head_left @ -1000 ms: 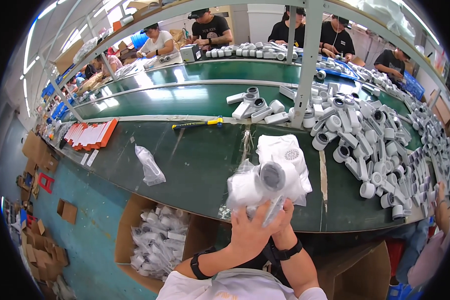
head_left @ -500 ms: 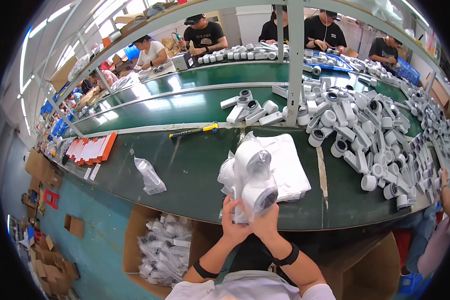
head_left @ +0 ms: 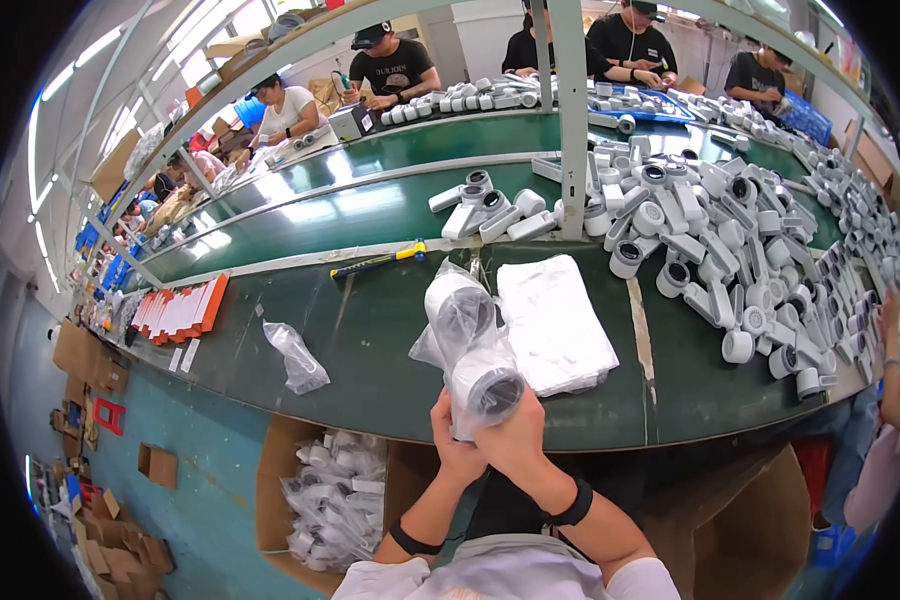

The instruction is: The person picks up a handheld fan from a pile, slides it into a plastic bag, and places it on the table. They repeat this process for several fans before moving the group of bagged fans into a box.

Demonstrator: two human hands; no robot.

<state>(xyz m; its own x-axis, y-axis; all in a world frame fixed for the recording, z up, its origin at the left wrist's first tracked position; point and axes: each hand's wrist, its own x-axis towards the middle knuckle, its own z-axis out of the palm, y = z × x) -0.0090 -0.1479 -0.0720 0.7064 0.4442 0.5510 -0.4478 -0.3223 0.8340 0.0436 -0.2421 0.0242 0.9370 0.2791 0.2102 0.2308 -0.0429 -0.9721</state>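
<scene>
Both my hands hold a white-and-grey plastic part (head_left: 475, 345) in a clear bag above the bench's front edge. It has a rounded upper end and a round, dark-ringed lower end. My left hand (head_left: 454, 438) is closed around its lower left side. My right hand (head_left: 515, 432) is closed around the lower right, below the dark ring. The undersides of my fingers are hidden. Just right of the part lies a stack of white plastic bags (head_left: 558, 325). Farther left, another bagged part (head_left: 295, 358) rests on the bench.
A large heap of unbagged parts (head_left: 730, 250) covers the right side. A yellow-and-black hammer (head_left: 380, 259) and an orange tray of white slips (head_left: 182, 308) lie left. Below stands a carton (head_left: 273, 490) of bagged parts. Co-workers sit beyond the green conveyor (head_left: 360, 205).
The bagged part has shifted slightly left and tilted, its dark ring now showing more toward me. Both hands still grip its lower end. The view has turned slightly.
</scene>
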